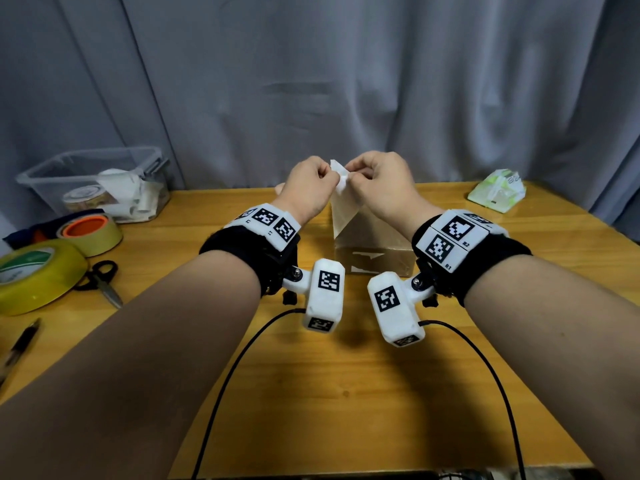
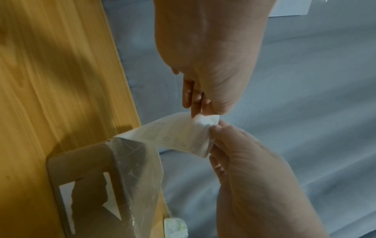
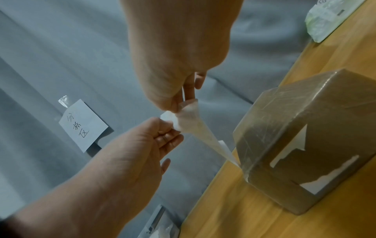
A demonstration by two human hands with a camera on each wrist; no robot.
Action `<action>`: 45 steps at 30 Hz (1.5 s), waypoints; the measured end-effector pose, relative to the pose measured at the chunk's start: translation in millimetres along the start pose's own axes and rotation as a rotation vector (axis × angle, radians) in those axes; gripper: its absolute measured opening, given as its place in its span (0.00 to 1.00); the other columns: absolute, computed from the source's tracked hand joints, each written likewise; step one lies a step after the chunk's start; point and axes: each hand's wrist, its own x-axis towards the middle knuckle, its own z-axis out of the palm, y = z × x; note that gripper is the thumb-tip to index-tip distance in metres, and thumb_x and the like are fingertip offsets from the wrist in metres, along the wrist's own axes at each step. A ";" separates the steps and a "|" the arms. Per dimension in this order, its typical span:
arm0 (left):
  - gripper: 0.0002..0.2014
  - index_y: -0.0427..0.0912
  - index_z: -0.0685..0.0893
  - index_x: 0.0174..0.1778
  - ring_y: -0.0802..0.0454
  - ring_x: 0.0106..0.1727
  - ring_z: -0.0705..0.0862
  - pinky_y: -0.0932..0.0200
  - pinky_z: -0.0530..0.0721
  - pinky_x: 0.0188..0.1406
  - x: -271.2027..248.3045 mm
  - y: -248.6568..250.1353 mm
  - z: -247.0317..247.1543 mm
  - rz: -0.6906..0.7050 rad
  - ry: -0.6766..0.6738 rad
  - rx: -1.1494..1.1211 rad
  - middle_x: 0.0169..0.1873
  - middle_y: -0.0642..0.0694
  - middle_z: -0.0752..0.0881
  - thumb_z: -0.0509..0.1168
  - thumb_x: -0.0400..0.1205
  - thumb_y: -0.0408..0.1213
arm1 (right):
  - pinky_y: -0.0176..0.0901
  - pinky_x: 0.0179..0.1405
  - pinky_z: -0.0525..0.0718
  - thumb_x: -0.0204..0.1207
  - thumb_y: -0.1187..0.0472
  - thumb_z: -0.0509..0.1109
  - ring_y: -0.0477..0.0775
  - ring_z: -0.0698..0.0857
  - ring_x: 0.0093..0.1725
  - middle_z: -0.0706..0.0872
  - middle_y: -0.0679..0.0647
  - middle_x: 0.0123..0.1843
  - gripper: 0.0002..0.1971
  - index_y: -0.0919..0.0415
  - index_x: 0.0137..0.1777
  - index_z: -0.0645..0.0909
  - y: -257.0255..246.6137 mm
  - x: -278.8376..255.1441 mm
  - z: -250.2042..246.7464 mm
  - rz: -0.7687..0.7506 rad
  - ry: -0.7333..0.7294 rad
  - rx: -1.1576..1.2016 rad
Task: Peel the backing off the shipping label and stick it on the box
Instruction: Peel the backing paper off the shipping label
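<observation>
A white shipping label [image 1: 341, 202] hangs by its top corner above the table, its lower end near the brown cardboard box [image 1: 374, 251]. My left hand [image 1: 322, 176] and right hand [image 1: 360, 174] both pinch that top corner, fingertips almost touching. In the left wrist view the left hand [image 2: 203, 109] and the right hand [image 2: 215, 128] hold a small curled white flap of the label [image 2: 179, 135], faint print showing. The right wrist view shows the right hand [image 3: 177, 106] and left hand [image 3: 167, 127] on the label [image 3: 195, 127] beside the tape-wrapped box [image 3: 305, 136].
A clear plastic bin [image 1: 93, 181] stands at the back left. Two tape rolls [image 1: 93, 230] [image 1: 38, 271], scissors [image 1: 100, 278] and a pen [image 1: 20, 341] lie on the left. A green-white packet [image 1: 498, 190] sits back right. A grey curtain [image 1: 311, 81] hangs behind.
</observation>
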 end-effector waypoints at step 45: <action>0.10 0.45 0.75 0.33 0.57 0.38 0.78 0.70 0.78 0.40 -1.3 -10.6 -3.6 0.081 -0.087 -0.381 0.37 0.48 0.82 0.66 0.81 0.35 | 0.28 0.36 0.77 0.80 0.64 0.63 0.42 0.77 0.36 0.81 0.51 0.37 0.07 0.62 0.43 0.81 8.6 7.9 -2.7 -0.012 0.007 0.336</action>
